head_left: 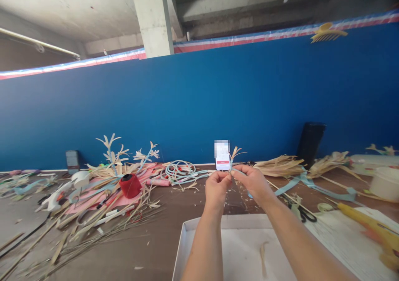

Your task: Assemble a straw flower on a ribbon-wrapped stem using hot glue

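My left hand (pixel 216 188) and my right hand (pixel 254 184) meet in front of the blue wall, above the far edge of a shallow white box lid (pixel 186 240). Between their closed fingertips is a small flower (pixel 236 153) of pale dried husk strips, its petals pointing up. A light blue wrap shows at its stem, though the fingers hide most of that part. Directly behind the hands, a phone (pixel 222 158) with a lit screen leans upright. One dry husk strip (pixel 263 259) lies inside the lid, between my forearms.
Left are husk flowers (pixel 109 143), a red thread spool (pixel 130 185), a white tape roll (pixel 80 179) and scattered stalks. A coiled jump rope (pixel 182 172) lies behind. Right are dried husks (pixel 279 166), blue ribbon (pixel 288 185), black-handled scissors (pixel 308 214), a yellow glue gun (pixel 368 223) and a white tub (pixel 385 184).
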### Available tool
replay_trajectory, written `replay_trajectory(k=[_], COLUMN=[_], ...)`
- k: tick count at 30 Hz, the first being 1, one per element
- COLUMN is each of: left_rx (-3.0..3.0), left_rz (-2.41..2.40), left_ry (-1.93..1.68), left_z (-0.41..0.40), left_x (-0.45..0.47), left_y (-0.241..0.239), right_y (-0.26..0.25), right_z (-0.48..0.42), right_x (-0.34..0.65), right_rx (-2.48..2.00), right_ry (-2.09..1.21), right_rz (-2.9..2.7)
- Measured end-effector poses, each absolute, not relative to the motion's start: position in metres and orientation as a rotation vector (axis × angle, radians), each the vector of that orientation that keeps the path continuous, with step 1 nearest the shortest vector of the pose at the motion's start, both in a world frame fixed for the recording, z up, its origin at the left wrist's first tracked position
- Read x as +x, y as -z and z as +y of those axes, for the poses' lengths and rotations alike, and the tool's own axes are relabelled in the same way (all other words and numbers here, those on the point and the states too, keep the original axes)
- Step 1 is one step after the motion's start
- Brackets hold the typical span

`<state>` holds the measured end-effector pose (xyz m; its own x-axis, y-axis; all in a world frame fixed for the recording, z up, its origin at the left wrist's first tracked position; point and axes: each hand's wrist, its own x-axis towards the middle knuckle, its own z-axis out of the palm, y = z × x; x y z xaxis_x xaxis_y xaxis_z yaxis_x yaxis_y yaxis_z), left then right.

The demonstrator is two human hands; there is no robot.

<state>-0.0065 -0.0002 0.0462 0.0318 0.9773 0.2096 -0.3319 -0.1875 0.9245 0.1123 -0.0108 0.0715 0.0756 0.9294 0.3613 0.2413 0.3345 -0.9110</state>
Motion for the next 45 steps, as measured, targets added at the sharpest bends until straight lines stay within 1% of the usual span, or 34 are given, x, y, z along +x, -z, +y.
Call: replay_trajectory(k=[14, 19, 26, 33, 38, 45], left_rx=[1.175, 1.168, 1.206, 1.247, 1.287, 1.371], left_rz=[0.861, 0.872, 0.921, 0.936, 0.993, 1.044], left_ry=[-1.450, -1.450, -1.479, -1.519, -1.522, -1.525], left_z=[0.001, 0.003, 0.003, 0.004, 0.002, -0.003], left_x=[-0.007, -0.008, -0.007, -0.007, -0.007, -0.008], left_y=[-0.042, -0.040, -0.042, -0.042, -0.045, -0.049], right_y=[-0.072, -0.072, -0.072, -0.079, -0.080, -0.081], right_z=[-0.013, -0.012, -0.012, -0.017, -0.015, -0.011], right_x=[0.111, 0.112, 0.111, 0.113, 0.117, 0.129], right_rx=[-1.194, -1.216, -1.192, -1.153, -1.191, -1.272], right_ry=[-0.687, -0.572, -0.288, -0.352, -0.328, -0.129], right_rz=[-1.453, -1.492, -1.585, -1.656, -1.685, -1.799])
